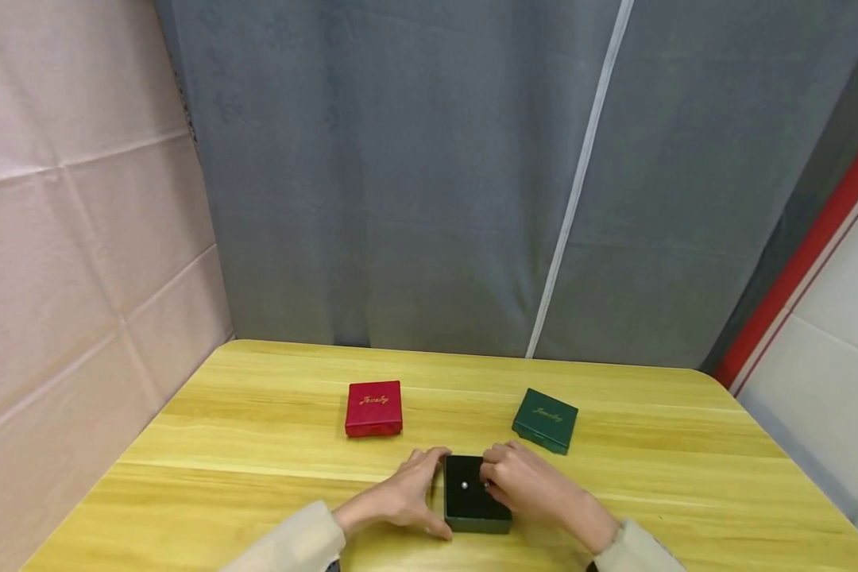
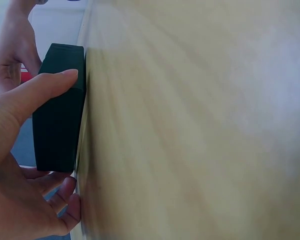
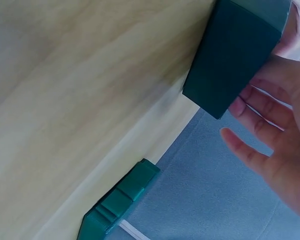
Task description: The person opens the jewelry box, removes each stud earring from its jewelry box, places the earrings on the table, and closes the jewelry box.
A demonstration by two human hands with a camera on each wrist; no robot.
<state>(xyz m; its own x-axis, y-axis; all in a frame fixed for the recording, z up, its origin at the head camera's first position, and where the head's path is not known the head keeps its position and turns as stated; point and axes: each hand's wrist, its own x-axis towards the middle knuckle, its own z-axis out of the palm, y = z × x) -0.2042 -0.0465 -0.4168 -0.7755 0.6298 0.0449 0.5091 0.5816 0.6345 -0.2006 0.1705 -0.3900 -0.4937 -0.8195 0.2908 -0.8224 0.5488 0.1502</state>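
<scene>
A dark green jewelry box base with a black insert sits on the table, its open side up. My left hand spans its left side, thumb at the near corner and fingers at the far corner; the left wrist view shows the thumb against the box wall. A small pearl stud stands on the insert. Over the insert's right half, my right hand has thumb and index fingertips pinched together at a second small shiny stud, mostly hidden by them. In the right wrist view, its other fingers spread beside the box.
A red jewelry box lies farther back on the left. The green lid, with gold lettering, lies askew at the back right, just beyond my right hand. The yellow wooden table ends at a grey curtain.
</scene>
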